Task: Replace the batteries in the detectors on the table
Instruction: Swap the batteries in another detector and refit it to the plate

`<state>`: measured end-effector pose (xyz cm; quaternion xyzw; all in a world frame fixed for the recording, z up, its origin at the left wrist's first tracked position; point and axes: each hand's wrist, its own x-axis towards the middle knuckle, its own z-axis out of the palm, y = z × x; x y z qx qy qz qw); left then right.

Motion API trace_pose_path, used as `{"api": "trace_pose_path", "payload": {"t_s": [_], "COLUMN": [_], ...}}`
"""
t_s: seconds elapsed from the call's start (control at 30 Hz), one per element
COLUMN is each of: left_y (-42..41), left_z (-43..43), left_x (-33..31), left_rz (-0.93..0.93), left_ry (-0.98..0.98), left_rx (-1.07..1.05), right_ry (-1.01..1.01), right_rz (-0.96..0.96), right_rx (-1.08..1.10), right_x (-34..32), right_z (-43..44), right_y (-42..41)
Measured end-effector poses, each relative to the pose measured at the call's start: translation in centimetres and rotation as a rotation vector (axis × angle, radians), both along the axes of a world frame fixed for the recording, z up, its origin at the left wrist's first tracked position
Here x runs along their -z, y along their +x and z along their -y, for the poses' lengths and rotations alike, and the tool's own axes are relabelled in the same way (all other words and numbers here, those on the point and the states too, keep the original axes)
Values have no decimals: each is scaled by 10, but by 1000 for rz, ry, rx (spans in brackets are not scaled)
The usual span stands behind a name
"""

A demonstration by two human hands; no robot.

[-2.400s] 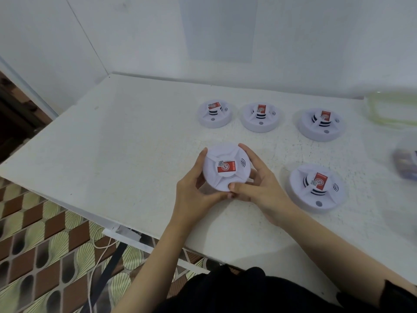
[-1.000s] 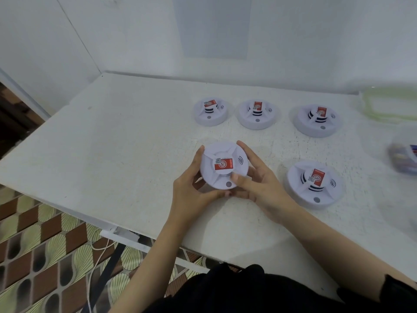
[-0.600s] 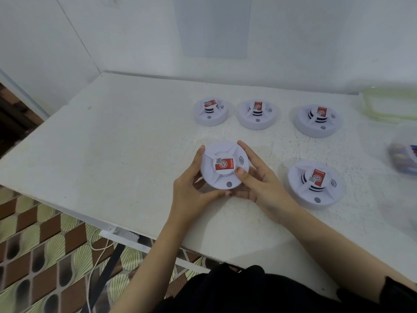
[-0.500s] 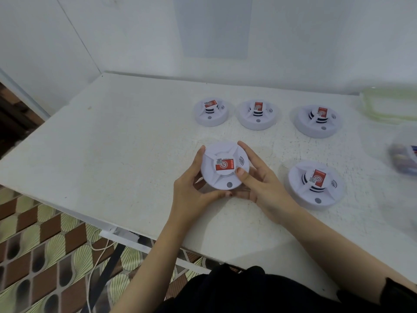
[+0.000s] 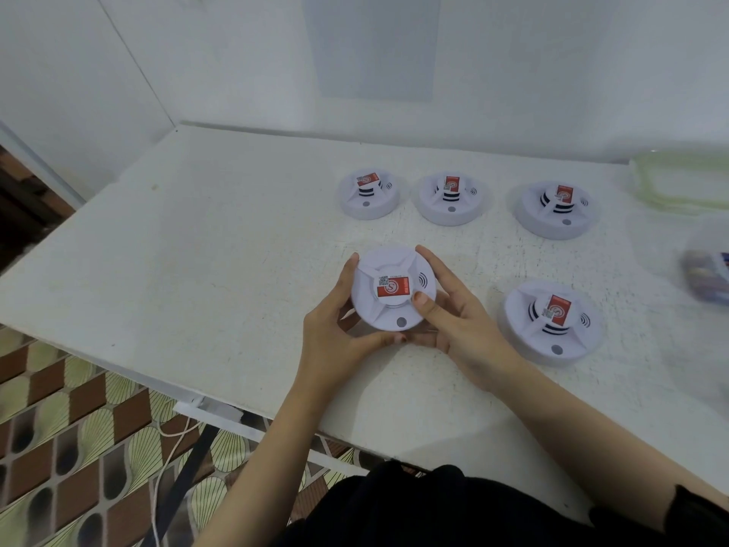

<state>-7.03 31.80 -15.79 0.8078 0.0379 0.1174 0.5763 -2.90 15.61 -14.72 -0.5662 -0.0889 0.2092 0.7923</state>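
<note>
1. The white desk carries all five detectors. Taking the held one as the clock's centre, bare top lies from 7 round to 11 o'clock.
2. A clear, green-rimmed container sits at the far edge, about 2 o'clock. Its contents cannot be made out.
3. Four smoke detectors rest face up, housings closed: three in a back row from 12 to 2 o'clock, and one at 3 o'clock, just beside the right wrist.
4. The held detector is raised slightly off the desk near its front edge, red label up and not yet opened.
5. The left hand has its fingers clamped round the rim at 9 o'clock. The right hand grips the opposite rim, its thumb pressing the top face.
6. A small tub at 3 o'clock, by the frame edge, is too blurred to identify.
7. Progress looks early. No battery or open compartment shows, so opening this unit seems the step in hand, and all five appear left to do.
</note>
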Motion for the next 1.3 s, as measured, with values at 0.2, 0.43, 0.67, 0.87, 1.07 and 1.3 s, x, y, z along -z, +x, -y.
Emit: {"api": "trace_pose_path", "payload": {"t_s": [0.2, 0.43, 0.67, 0.87, 1.07, 1.3], "left_y": [0, -1, -1, 0, -1, 0], "left_z": [1, 1, 1, 0, 0, 0], "left_x": [-1, -1, -1, -1, -1, -1], "left_rz": [-15, -30, -30, -37, -45, -40], "left_ry": [-24, -47, -59, -50, -37, -26], "left_rx": [-6, -7, -20, -10, -10, -8], "right_ry": [7, 19, 21, 33, 24, 17], "right_rz": [-2, -8, -1, -4, 5, 5], "right_rx": [-3, -8, -7, -6, -10, -1], "right_x": [0, 1, 0, -1, -1, -3], "right_z": [0, 0, -1, -1, -1, 0], "right_y": [0, 0, -1, -1, -2, -2]}}
